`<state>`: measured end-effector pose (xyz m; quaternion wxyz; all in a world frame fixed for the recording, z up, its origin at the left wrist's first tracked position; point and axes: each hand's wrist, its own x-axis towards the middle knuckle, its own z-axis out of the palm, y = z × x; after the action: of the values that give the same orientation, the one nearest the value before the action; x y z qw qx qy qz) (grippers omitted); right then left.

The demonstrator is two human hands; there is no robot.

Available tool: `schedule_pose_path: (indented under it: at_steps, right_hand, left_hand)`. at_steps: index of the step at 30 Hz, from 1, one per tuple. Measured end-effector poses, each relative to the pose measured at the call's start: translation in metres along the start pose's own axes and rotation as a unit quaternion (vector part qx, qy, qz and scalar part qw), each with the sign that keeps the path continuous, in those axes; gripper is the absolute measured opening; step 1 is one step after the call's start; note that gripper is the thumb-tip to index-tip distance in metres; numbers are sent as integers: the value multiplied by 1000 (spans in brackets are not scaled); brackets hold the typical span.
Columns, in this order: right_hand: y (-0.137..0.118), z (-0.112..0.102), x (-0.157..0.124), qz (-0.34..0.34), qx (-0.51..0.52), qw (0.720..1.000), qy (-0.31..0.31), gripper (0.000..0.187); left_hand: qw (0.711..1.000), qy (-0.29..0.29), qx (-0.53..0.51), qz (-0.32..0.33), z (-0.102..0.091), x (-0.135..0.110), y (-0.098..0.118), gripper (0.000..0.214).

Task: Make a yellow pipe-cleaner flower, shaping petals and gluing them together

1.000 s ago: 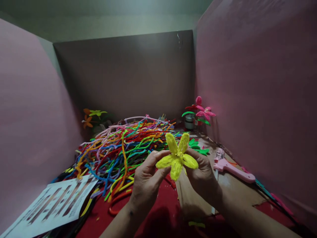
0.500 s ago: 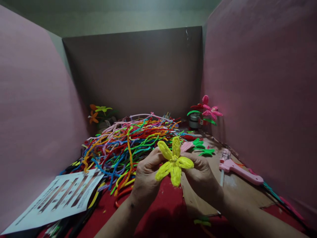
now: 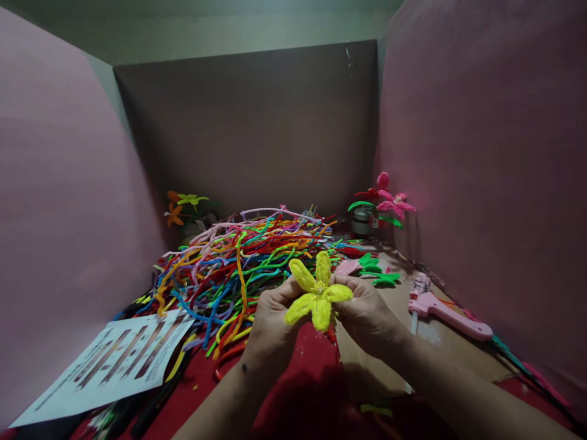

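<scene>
A yellow pipe-cleaner flower (image 3: 316, 293) with several petals is held up in the middle of the view. My left hand (image 3: 270, 333) grips it from the left, fingers curled behind the petals. From the right, my right hand (image 3: 369, 315) pinches it with closed fingers. Its stem, if any, is hidden behind my hands. Just behind lies a big heap of coloured pipe cleaners (image 3: 233, 263) on the red table cover (image 3: 302, 366).
A pink glue gun (image 3: 447, 308) lies at right on a cardboard sheet (image 3: 435, 348), with green leaf shapes (image 3: 378, 272) nearby. Pink flowers in a small pot (image 3: 380, 205) stand at back right, orange and green flowers (image 3: 181, 208) at back left. A printed sheet (image 3: 110, 360) lies front left. Pink walls enclose the space.
Both hands have lowered the flower slightly and turned it, so its petals point differently. The hands have drawn closer together around it.
</scene>
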<state>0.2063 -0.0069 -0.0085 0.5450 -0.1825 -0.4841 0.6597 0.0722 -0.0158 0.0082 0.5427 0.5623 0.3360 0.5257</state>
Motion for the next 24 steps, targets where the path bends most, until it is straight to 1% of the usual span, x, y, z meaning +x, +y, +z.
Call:
schedule_pose_path:
  at_steps: [4, 9, 12, 16, 18, 21, 22, 24]
  right_hand:
    - [2, -2, -1, -9, 28, 1000, 5, 22]
    - [5, -5, -3, -4, 21, 1000, -11, 13]
    - [5, -5, -4, -5, 14, 1000, -18, 11]
    - [2, -2, -4, 2, -1, 1000, -23, 11]
    - [1, 0, -3, 11, 14, 1000, -24, 13]
    - [0, 1, -1, 12, 34, 999, -21, 14]
    - [1, 1, 0, 10, 35, 999, -16, 14]
    - [2, 0, 2, 6, 43, 999, -3, 14]
  left_hand:
    - [998, -21, -38, -40, 3, 2, 0, 20]
    - [993, -8, -90, -79, 4, 4, -1, 10]
    - [991, -18, -97, -91, 6, 4, -1, 9]
    - [992, -30, -101, -71, 7, 4, 1, 14]
    - [992, -42, -108, -53, 5, 5, 1, 19]
    - [991, -65, -116, -32, 2, 6, 0, 19]
    - [992, -63, -110, -24, 1, 6, -1, 18]
    - [995, -38, -87, -3, 1, 6, -4, 14]
